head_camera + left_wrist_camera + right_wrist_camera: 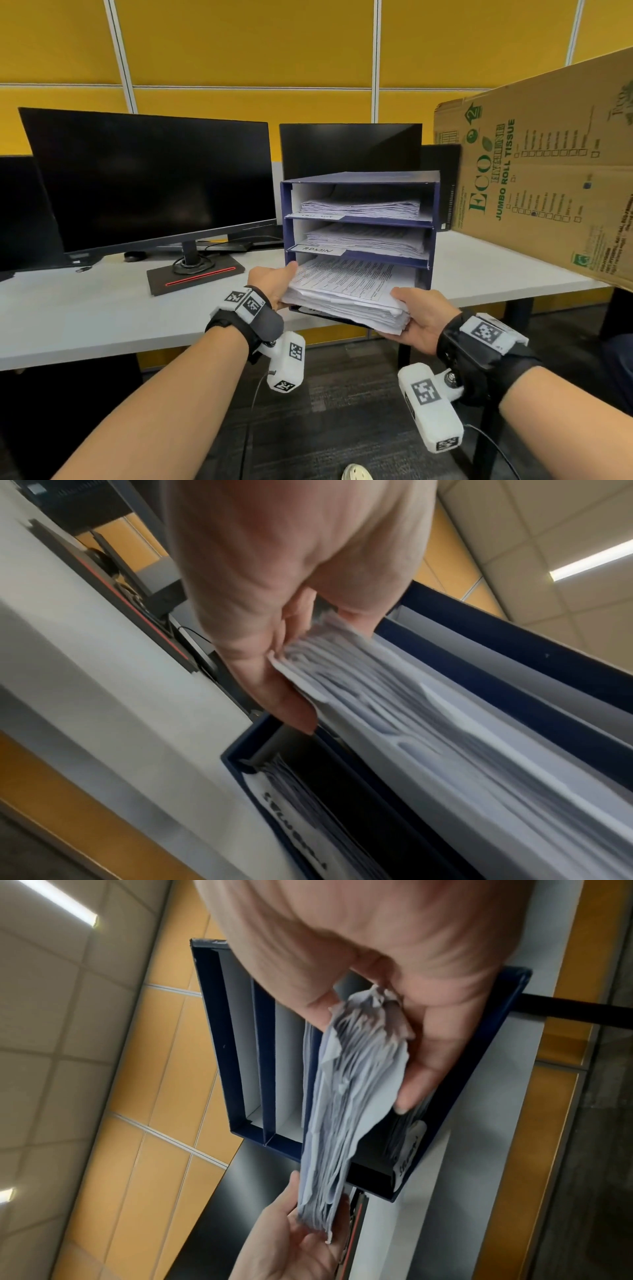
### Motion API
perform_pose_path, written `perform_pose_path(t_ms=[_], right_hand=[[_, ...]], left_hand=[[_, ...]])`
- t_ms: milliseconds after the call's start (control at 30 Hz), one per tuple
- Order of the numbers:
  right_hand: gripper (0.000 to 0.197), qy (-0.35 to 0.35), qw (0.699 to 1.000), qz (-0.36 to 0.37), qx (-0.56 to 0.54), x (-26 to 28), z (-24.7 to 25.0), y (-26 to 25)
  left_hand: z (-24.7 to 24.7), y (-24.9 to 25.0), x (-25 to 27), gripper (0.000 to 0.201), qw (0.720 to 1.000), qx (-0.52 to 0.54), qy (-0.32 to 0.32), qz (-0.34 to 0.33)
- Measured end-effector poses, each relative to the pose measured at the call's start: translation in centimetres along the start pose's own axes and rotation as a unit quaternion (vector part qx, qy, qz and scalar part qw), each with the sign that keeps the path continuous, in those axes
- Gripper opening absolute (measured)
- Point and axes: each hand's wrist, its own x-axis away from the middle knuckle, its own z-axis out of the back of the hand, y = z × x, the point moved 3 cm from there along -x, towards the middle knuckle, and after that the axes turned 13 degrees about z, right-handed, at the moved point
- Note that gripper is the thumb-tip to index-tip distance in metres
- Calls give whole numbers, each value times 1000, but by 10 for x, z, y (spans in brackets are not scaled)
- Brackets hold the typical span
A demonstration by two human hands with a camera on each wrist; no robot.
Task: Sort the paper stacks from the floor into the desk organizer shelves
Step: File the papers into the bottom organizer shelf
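Thick stack of loose white printed sheets (346, 294) sat half inside the bottom shelf of the dark blue three-shelf desk organizer (359, 219), near edge overhanging the white desk (85, 308). My left hand (274, 279) gripped the stack's left edge, thumb on top, fingers beneath. My right hand (423, 318) held the near right corner likewise, fingers curled underneath the sheets.

Judged the stack heavy for paper, floppy, unbound; edges ragged, some corners crumpled. Sheets looked liable to slide over one another or fan out. Best held at both side edges, pinched through the full thickness, kept level while pushing in.

Count: three shelves. Top and middle each held one paper pile. Bottom already seemed to hold a thin layer, seen in the wrist views under the stack I carried. Two white label strips legible on shelf fronts, a third partly visible below.

Around: three black monitors (150, 178) on the desk, one brown cardboard carton (548, 171) at right.
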Motion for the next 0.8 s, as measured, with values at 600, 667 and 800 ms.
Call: perform_pose_path(t_ms=[600,667,800], right_hand=[[27,7,986,73,149,19,15,2],[32,11,987,83,138,21,17,3],[19,0,980,112,163,25,17,1]], left_hand=[[24,-17,1,61,962,-164,-165,-140],[23,-17,0,54,961,-168,-153,-156],[24,-15,1,59,962,-160,-142,-172]])
